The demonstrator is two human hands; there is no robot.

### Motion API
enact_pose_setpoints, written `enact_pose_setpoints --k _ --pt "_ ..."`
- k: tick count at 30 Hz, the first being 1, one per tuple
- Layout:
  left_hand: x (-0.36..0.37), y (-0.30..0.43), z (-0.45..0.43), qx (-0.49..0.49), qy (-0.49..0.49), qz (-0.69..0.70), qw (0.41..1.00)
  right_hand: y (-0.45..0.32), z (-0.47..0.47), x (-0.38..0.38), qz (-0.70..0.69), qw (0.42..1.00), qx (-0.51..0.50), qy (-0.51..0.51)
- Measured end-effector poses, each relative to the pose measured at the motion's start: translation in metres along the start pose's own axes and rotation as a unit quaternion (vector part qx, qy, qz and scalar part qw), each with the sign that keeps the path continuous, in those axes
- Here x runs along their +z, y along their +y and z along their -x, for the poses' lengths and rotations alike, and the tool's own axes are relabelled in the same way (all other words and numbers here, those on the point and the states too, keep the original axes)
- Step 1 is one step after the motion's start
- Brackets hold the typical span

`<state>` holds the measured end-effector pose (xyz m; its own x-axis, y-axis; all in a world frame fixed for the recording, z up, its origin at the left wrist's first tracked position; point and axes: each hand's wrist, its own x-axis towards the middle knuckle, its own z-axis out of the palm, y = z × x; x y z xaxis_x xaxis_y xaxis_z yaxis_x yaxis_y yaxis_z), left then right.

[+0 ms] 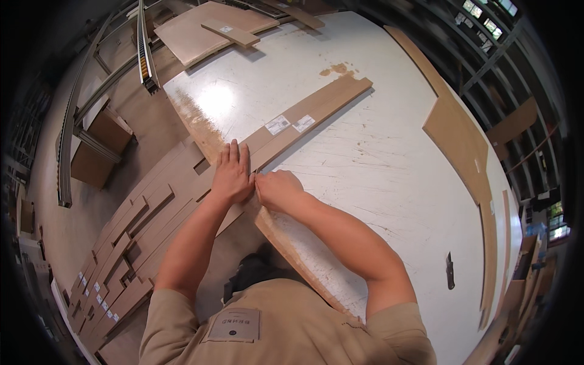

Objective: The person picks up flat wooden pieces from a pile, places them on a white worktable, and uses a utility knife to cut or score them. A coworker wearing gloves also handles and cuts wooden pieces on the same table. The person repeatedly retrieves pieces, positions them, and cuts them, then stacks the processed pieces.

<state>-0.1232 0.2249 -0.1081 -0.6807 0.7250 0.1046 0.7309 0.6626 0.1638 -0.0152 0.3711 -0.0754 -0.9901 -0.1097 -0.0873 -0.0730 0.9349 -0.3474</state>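
Observation:
My left hand (232, 175) lies with its fingers spread on two long wood-look boards (315, 102) set side by side, which reach diagonally across the white worktable (365, 182). Each board bears a white printed label, one of them the left label (277, 124). Close beside it, at the near long edge of the boards and the table's rim, my right hand (278, 189) is curled with its fingers closed together. Whether it pinches the board edge or some small thing cannot be told, as the fingers hide it.
Many similar boards are stacked unevenly (137, 232) at the lower left. A utility knife (450, 271) lies on the table at the right. Cut brown panels (461, 137) line the far right edge. A larger panel (210, 32) with a short board (230, 33) lies at the top.

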Motion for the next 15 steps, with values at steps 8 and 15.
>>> enact_pose_setpoints --k 8,15 --pt "-0.001 0.011 -0.001 -0.033 -0.014 -0.062 0.997 0.029 0.002 0.002 -0.018 0.999 -0.036 -0.004" --pt "0.004 0.009 -0.004 -0.020 0.003 -0.085 0.996 0.036 -0.003 -0.017 -0.023 0.996 -0.042 -0.076"
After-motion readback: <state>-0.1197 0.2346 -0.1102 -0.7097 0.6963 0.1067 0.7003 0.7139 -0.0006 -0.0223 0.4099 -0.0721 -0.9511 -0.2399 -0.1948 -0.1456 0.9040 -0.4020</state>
